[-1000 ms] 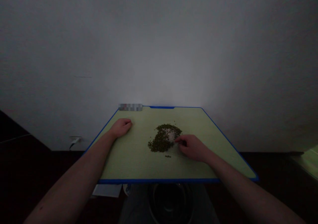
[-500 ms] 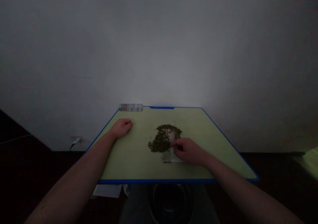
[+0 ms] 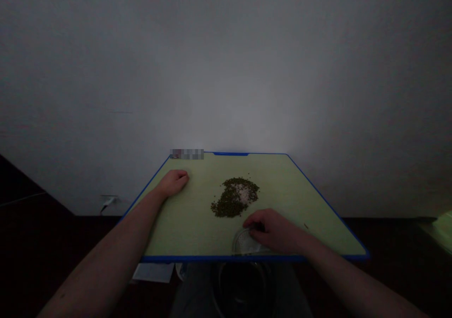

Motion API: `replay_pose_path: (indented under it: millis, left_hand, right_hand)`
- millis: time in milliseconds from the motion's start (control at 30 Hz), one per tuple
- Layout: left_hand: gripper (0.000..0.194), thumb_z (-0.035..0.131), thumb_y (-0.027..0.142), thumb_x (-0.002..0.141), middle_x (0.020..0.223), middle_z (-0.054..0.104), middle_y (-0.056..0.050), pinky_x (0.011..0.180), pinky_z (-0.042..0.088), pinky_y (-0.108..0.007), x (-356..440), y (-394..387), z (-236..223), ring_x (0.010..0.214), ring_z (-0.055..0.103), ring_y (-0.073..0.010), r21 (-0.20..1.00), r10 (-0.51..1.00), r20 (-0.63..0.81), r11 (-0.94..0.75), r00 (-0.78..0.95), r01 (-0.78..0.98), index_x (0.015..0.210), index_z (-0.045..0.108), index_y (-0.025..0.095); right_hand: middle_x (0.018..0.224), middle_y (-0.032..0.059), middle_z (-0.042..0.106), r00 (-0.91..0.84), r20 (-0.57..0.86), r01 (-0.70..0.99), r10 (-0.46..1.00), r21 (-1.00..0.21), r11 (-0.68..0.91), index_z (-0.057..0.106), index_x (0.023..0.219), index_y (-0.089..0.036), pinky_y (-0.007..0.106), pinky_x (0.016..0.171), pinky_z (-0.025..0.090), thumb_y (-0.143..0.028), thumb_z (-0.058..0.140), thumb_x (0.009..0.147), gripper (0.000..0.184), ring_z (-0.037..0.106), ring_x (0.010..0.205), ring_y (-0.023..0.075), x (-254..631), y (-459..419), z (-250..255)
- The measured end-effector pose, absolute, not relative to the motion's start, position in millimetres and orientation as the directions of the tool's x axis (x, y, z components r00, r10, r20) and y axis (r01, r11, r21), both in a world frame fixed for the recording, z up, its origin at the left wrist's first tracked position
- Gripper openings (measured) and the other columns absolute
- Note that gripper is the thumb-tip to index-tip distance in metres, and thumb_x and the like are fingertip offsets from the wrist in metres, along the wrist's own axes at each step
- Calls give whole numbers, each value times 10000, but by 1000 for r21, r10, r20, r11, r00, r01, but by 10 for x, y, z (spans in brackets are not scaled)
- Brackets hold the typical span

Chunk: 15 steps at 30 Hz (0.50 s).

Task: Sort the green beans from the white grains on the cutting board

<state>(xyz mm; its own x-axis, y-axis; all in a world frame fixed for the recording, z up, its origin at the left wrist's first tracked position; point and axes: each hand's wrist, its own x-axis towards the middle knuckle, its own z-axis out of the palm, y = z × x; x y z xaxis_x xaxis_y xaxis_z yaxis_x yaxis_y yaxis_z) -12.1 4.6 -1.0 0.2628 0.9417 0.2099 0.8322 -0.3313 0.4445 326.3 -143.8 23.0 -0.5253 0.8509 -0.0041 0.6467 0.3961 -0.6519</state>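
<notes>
A pile of small dark green beans (image 3: 231,200) lies mid-board on a pale green cutting board with a blue rim (image 3: 226,258), with a white granular patch (image 3: 243,192) on its upper right part. My right hand (image 3: 273,231) grips a clear round plastic dish (image 3: 245,243) near the board's front edge, just below the pile and apart from it. My left hand (image 3: 173,183) rests curled on the board's left side, touching nothing else.
A dark round bowl (image 3: 242,285) sits below the board's front edge, beside a white paper sheet (image 3: 153,272). A wall socket with a cable (image 3: 108,201) is at the left. A tiny speck (image 3: 305,226) lies on the board. A green object (image 3: 441,228) shows at the right edge.
My right hand has moved toward the board's front edge, carrying the clear plastic dish away from the pile. My left hand and the pile have not visibly moved.
</notes>
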Motion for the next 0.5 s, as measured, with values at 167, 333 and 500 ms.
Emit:
replay_pose_path:
  millis: [167,333,500]
  left_hand:
    - [261,353,314,719,481,362,33,489,245,-238,-101,39,-2,510,390,-114,439,935,234,-346,266,829,505,402,173]
    - [246,352,307,720,495,377,33,502,261,-235,-103,36,0,527,396,-116,439,937,222,-344,271,830,522,408,171]
    - [237,356,307,716,498,360,39,499,265,-231,-110,28,-11,525,393,-113,472,948,199,-314,247,824,527,404,173]
  right_hand:
    - [804,31,683,-499,-26,635,866,-692,344,672,932,-182,227,615,435,-140,496,712,285,599,693,136,3312,-1494,208]
    - [779,24,680,-466,-28,640,884,-701,315,676,916,-186,234,608,438,-150,490,720,273,599,680,137,3348,-1529,193]
    - [820,31,686,-458,-27,635,889,-709,306,677,919,-181,248,647,449,-169,491,731,264,606,718,146,3372,-1543,213]
